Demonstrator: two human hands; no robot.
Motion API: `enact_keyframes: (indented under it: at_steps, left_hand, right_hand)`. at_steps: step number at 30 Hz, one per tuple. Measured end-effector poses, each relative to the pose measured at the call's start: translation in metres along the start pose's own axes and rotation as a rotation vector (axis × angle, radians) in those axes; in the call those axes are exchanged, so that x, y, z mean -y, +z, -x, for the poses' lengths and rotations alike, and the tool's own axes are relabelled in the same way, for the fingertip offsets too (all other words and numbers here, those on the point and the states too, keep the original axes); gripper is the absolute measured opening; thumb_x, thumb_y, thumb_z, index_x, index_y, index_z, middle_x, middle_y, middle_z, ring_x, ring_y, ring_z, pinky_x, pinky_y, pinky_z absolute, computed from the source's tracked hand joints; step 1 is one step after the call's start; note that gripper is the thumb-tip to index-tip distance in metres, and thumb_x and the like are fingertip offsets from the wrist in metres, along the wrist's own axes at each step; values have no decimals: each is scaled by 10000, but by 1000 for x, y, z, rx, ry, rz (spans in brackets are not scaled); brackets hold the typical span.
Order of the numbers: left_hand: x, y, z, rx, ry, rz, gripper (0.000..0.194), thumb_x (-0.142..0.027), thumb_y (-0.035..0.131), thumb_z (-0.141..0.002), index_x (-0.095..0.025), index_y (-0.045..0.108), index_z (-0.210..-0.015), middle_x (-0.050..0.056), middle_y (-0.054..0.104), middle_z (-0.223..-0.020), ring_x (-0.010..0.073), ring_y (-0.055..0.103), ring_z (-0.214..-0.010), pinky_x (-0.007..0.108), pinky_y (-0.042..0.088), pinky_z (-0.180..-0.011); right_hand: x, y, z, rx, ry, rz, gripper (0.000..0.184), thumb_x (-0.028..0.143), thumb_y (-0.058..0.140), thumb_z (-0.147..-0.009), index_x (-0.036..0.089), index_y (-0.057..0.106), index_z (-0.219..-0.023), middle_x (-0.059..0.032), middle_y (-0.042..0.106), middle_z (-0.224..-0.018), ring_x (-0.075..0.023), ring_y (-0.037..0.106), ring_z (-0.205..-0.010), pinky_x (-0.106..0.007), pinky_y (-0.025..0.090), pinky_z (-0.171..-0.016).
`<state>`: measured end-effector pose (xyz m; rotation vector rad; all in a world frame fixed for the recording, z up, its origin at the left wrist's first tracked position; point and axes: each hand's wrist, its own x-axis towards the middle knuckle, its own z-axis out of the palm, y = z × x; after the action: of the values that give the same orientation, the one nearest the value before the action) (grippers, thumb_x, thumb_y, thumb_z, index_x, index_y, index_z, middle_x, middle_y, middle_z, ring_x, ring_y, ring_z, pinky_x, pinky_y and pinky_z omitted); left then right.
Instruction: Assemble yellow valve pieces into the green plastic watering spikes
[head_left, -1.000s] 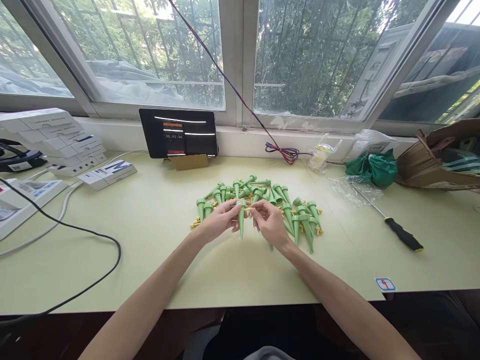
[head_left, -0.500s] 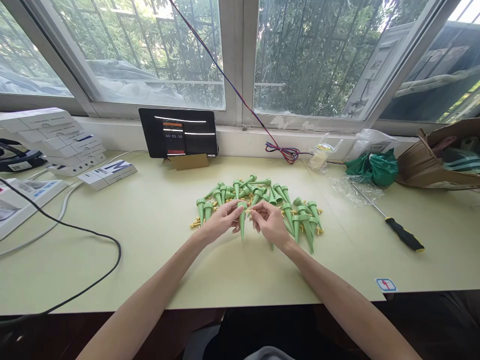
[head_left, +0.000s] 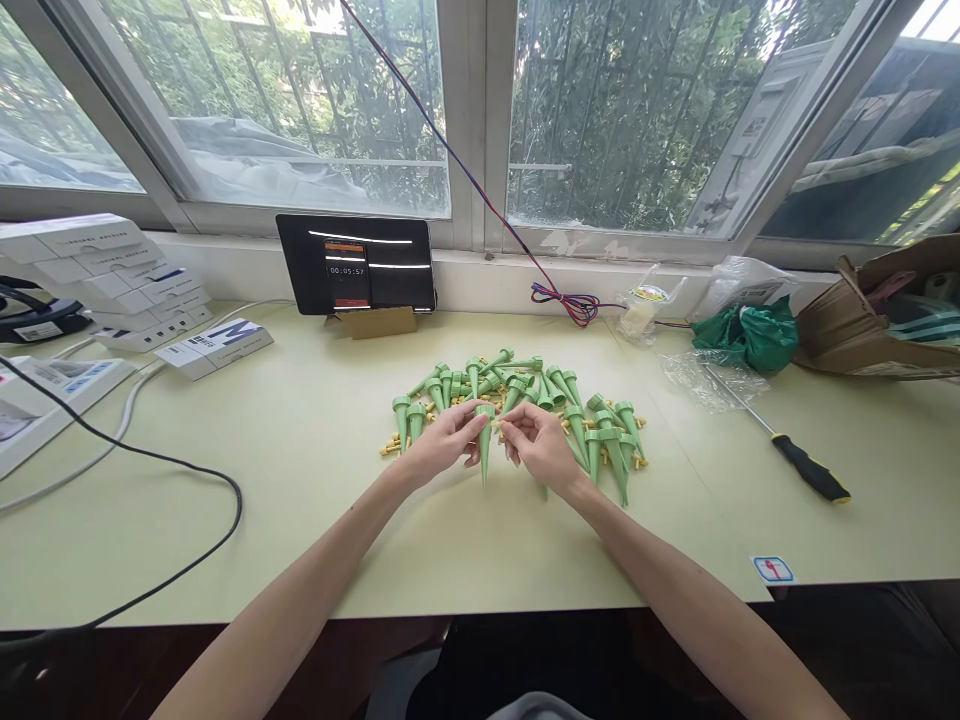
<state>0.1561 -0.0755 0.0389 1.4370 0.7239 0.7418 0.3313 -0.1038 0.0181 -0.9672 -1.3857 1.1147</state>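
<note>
My left hand (head_left: 448,438) pinches a green plastic watering spike (head_left: 484,445) near its wide capped top, the pointed end hanging downward. Close beside it, my right hand (head_left: 538,443) is closed on a small yellow piece (head_left: 496,424), which sits right by the spike's upper side; whether the two touch I cannot tell. Behind and around both hands lies a pile of similar green spikes (head_left: 556,385), several with yellow pieces (head_left: 390,445) among them. More spikes (head_left: 611,450) lie to the right of my right hand.
A tablet (head_left: 360,268) showing a timer stands at the back. White boxes (head_left: 112,270) are stacked at left near a black cable (head_left: 202,468). At right are a screwdriver (head_left: 810,468), a green bag (head_left: 750,335) and a cardboard box (head_left: 847,320). Bundled wire (head_left: 577,305) lies behind the pile.
Both hands hold nearly the same pose, with the spike and yellow piece in place. The timer has gone from 00:05:56 to 00:05:57.
</note>
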Motion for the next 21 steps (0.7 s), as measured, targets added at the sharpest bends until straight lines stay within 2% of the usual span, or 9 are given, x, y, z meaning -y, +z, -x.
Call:
enact_keyframes:
  at_steps: [3, 8, 17, 21]
  left_hand:
    - [-1, 0, 0, -3, 2, -17, 435, -516, 580, -902, -155, 580, -1144, -23, 526, -661, 87, 424, -498, 239, 392, -470]
    - [-2, 0, 0, 9, 10, -3, 435, -522, 572, -906, -151, 582, -1133, -19, 524, -664, 88, 417, -511, 236, 399, -470]
    - [2, -1, -1, -3, 8, -26, 449, -536, 570, -901, -153, 580, -1137, -25, 511, -645, 87, 421, -494, 239, 396, -471]
    - [1, -1, 0, -9, 7, -28, 436, -541, 564, -903, -159, 589, -1111, -30, 503, -644, 82, 425, -486, 238, 399, -472]
  right_hand:
    - [0, -1, 1, 7, 0, -1, 288, 459, 649, -849, 190, 554, -804, 4, 594, -643, -115, 525, -466, -242, 429, -430]
    - [2, -1, 3, 4, -87, 129, 241, 423, 617, -883, 190, 578, -833, 16, 565, -608, -120, 526, -498, -239, 427, -462]
    - [0, -1, -1, 18, 37, -46, 292, 456, 662, -832, 194, 539, -789, 7, 594, -625, -114, 520, -455, -245, 436, -429]
    - [1, -2, 1, 11, -40, 67, 275, 459, 634, -859, 199, 554, -817, 8, 586, -633, -125, 542, -498, -249, 452, -464]
